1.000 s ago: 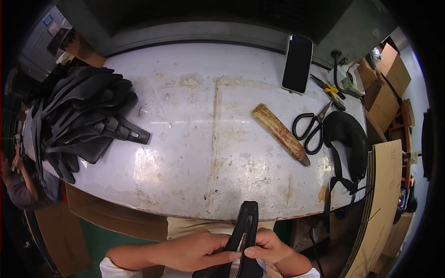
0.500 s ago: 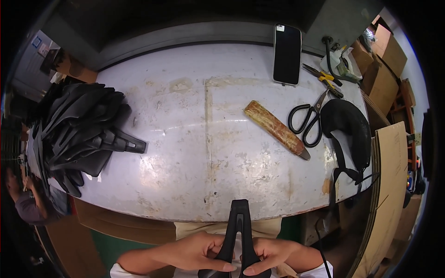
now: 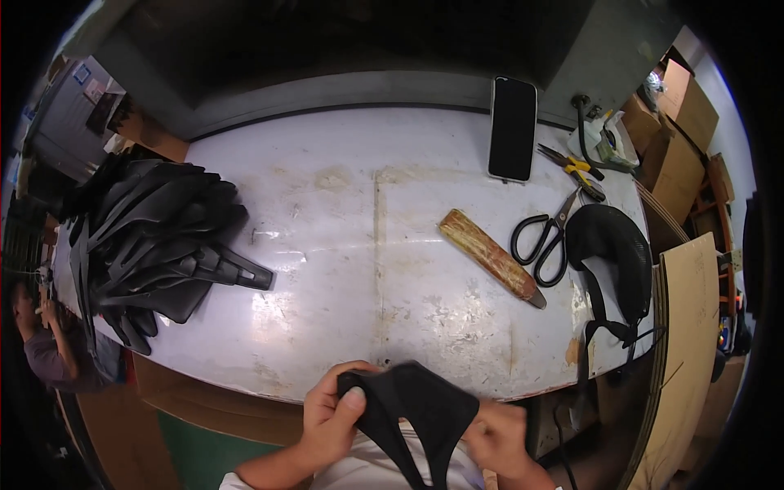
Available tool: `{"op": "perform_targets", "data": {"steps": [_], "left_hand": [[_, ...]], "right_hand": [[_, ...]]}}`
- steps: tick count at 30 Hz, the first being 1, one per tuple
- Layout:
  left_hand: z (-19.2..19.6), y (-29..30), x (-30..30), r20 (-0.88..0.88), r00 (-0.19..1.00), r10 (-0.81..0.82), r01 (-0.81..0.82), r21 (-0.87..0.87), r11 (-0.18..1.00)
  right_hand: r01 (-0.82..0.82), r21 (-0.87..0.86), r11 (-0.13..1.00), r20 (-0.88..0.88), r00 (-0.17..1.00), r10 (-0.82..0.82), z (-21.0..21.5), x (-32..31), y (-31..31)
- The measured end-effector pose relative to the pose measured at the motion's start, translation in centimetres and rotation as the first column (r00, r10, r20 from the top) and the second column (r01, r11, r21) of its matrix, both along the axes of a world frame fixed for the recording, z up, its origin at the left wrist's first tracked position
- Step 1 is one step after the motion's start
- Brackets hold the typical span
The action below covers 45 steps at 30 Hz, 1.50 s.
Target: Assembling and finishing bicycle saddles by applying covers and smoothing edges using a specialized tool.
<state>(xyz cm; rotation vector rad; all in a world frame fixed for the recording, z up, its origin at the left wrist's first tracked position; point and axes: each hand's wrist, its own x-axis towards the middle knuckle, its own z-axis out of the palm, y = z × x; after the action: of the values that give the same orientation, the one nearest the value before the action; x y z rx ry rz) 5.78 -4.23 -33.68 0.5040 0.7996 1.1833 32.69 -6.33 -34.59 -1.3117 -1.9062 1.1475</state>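
Note:
A black bicycle saddle shell (image 3: 420, 412) with a long slot in its middle is held over the near edge of the table. My left hand (image 3: 331, 420) grips its left corner, the thumb pressed on the upper face. At the right edge of the shell is my right hand (image 3: 498, 437), fingers bent and smeared by motion, so its hold cannot be made out. The lower end of the shell runs down in front of my light clothing. A large pile of similar black shells (image 3: 155, 237) lies on the table's left side.
On the white table (image 3: 327, 212) lie a knife with a wrapped handle (image 3: 490, 253), black-handled scissors (image 3: 543, 245), yellow-handled pliers (image 3: 576, 167), a phone (image 3: 513, 131) and a black strapped pouch-like item (image 3: 612, 253). Cardboard (image 3: 686, 327) stands at the right. Another person (image 3: 53, 343) is at far left.
The saddle shell has been turned, its wide end now up and its narrow end down. My left hand has moved up to a corner; my right hand has shifted to the right edge.

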Motion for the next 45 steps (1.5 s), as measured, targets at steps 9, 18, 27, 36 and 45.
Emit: {"op": "perform_targets", "data": {"steps": [9,18,27,36,45], "left_hand": [[1.8,1.9,0.3,-0.480,0.782,-0.398,0.443,-0.021,0.896],[3.2,3.3,0.4,-0.449,0.687,-0.572,0.616,-0.059,0.786],[4.5,4.7,-0.4,-0.691,0.504,-0.518,0.676,-0.058,0.735],[4.8,8.4,0.8,-0.881,0.356,-0.312,0.703,0.033,0.711],[1.9,8.9,1.3,-0.886,0.187,-0.425,0.902,-0.017,0.431]], "right_hand": [[-0.002,-0.210,0.978,-0.294,0.954,-0.061,3.2,-3.7,3.8],[0.036,-0.098,0.995,-0.169,0.984,-0.052,3.1,-3.7,3.7],[-0.056,-0.381,0.923,-0.137,0.991,0.004,5.0,-3.4,5.0],[0.035,0.675,0.737,0.468,0.752,-0.464,2.7,-3.4,17.8],[0.430,-0.144,0.891,-0.535,0.724,-0.436,3.9,-2.5,14.8]]}}
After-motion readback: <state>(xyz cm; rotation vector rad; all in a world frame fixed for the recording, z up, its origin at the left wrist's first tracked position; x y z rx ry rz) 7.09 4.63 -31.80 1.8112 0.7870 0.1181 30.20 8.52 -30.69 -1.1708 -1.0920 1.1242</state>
